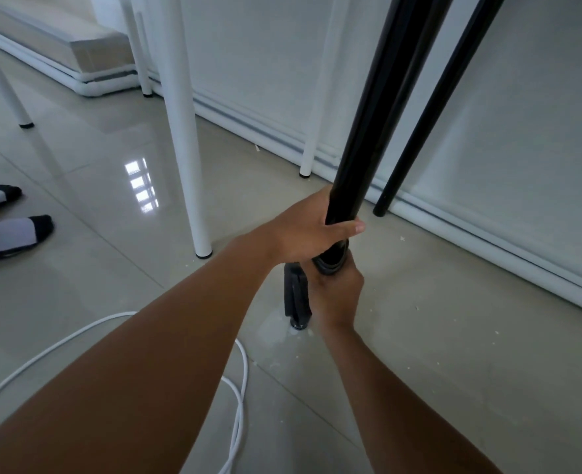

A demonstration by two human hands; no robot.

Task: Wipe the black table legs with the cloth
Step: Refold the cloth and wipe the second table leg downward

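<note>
Black cloth (328, 263) is bunched round the lower end of a black table leg (358, 142) as a person wipes it low over a glossy tiled floor (453, 336). The right hand (335, 295) is clenched around the cloth, with the cloth wrapped about the leg; a dark fold (296, 292) hangs below toward the leg's foot, though whether it is cloth or part of the leg cannot be told. Just above, the left hand (305, 230) grasps the bare leg, thumb across its front, steadying it.

A white cable (238, 398) loops on the floor just behind and under the left forearm; judged from here, an elbow drawn back could snag it. Pale crumbs (275, 366) lie scattered on the tiles around the foot, and a cloth dragged to the very bottom would likely pick them up and smear grit back onto the leg.

Open floor spreads to the right of the hands up to the wall's white skirting rail (488, 248). A second black leg (429, 121) stands just beyond the hands, near that rail, leaving little room behind it. A white leg (186, 148) stands left of the hands, and socked feet (12, 230) rest well apart, farther left.
</note>
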